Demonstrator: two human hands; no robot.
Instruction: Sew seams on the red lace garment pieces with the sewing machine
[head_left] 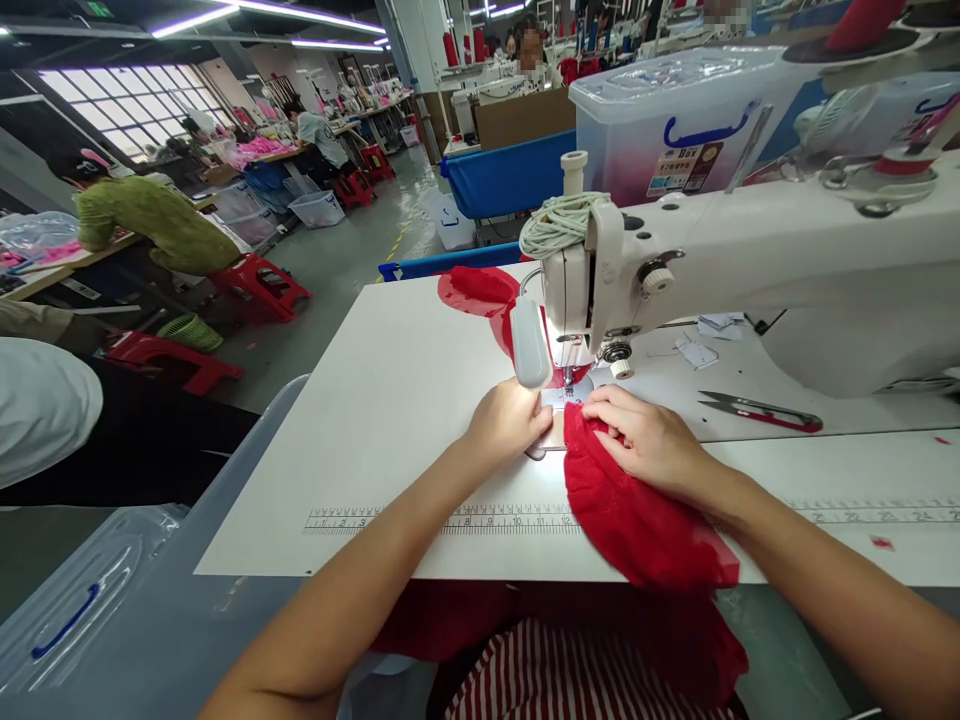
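Red fabric (637,510) with a gathered edge lies before the sewing machine (600,270) and hangs over the table's front edge. My right hand (649,440) is closed on its upper edge, just right of the needle area (570,380). Left of the needle plate (553,432), my left hand (508,425) rests with its fingers curled together; what they hold, if anything, is hidden. More red cloth (480,290) lies behind the needle, partly covered by a white lamp-like piece (530,343).
Thread snips (765,410) and small paper labels (696,352) lie right of the needle. A printed ruler (480,520) runs along the white table (300,440). Behind stand a clear plastic box (675,120) and a blue bin (517,175). People sit working at the left.
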